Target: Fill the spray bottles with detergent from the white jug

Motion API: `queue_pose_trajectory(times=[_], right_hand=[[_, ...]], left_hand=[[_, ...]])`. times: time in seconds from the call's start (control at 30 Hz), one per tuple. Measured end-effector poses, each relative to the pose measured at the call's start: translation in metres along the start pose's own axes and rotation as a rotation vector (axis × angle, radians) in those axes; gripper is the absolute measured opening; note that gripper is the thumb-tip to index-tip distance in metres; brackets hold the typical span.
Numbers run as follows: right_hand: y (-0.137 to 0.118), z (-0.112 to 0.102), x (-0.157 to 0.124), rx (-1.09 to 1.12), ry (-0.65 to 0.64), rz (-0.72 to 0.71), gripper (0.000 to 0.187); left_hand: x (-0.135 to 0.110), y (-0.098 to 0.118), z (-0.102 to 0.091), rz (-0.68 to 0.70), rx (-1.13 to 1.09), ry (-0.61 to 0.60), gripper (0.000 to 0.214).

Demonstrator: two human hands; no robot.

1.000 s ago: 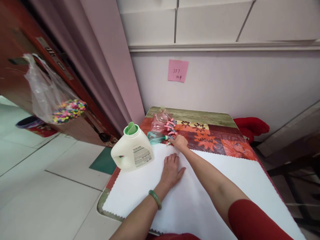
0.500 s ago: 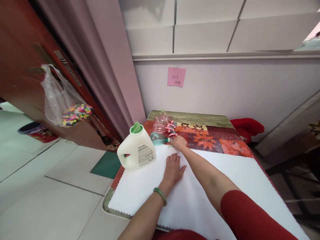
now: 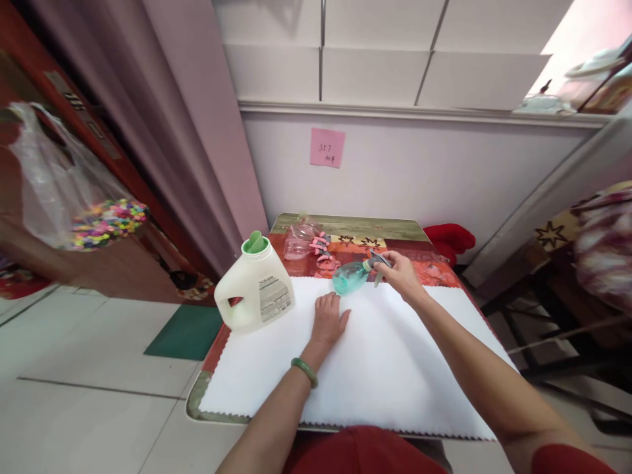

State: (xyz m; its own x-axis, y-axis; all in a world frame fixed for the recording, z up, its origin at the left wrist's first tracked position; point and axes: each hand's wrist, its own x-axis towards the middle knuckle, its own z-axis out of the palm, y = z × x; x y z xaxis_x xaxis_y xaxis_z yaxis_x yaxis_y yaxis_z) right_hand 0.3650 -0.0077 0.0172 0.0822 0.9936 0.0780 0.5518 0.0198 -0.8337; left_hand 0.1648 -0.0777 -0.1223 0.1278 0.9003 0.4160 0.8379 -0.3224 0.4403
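Observation:
My right hand [image 3: 396, 272] grips a teal see-through spray bottle [image 3: 350, 278] by its grey trigger head, with the bottle tipped on its side and its base pointing left. My left hand [image 3: 328, 318] lies palm down on the white cloth [image 3: 375, 368], fingers stretched, just below the bottle's base. A white detergent jug [image 3: 266, 289] with a green neck and a green piece in its mouth stands left of my left hand. Several clear pink spray bottles [image 3: 299, 240] with pink and grey heads lie behind, at the table's back left.
The table [image 3: 390, 228] backs against a wall bearing a pink sticky note [image 3: 326, 147]. A plastic bag of colourful bits [image 3: 108, 224] hangs on the door at left. Something red and soft [image 3: 450, 240] is beyond the table's back right corner. Dark stool-like legs [image 3: 548, 359] stand at right.
My right hand has lifted the teal spray bottle away from the pink ones and brought it right, over the cloth. My left hand stays on the cloth. The view has shifted right.

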Motion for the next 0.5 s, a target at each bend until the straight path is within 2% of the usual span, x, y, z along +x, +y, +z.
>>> queue_pose_trajectory(times=[0.07,0.13,0.23,0.3,0.4,0.5], right_hand=[[-0.014,-0.016,-0.013,-0.071,0.038,-0.056,0.024],[-0.029,-0.021,-0.025,-0.216,0.059,-0.121,0.021],[-0.042,-0.011,-0.041,-0.453,0.073,-0.203,0.023],[-0.041,0.000,-0.049,-0.519,0.089,-0.215,0.025],[-0.029,0.011,-0.056,-0.436,0.064,-0.215,0.031],[-0.008,0.012,-0.060,-0.090,0.010,-0.190,0.045]], left_hand=[[0.001,0.002,-0.002,-0.014,-0.037,0.029,0.016],[0.001,0.005,-0.004,-0.044,-0.070,0.067,0.015],[0.000,0.010,-0.005,-0.092,-0.129,0.132,0.026],[-0.001,0.014,-0.003,-0.100,-0.182,0.161,0.031],[-0.001,0.020,0.002,-0.078,-0.261,0.179,0.045],[0.006,0.025,0.009,-0.074,-0.312,0.197,0.094]])
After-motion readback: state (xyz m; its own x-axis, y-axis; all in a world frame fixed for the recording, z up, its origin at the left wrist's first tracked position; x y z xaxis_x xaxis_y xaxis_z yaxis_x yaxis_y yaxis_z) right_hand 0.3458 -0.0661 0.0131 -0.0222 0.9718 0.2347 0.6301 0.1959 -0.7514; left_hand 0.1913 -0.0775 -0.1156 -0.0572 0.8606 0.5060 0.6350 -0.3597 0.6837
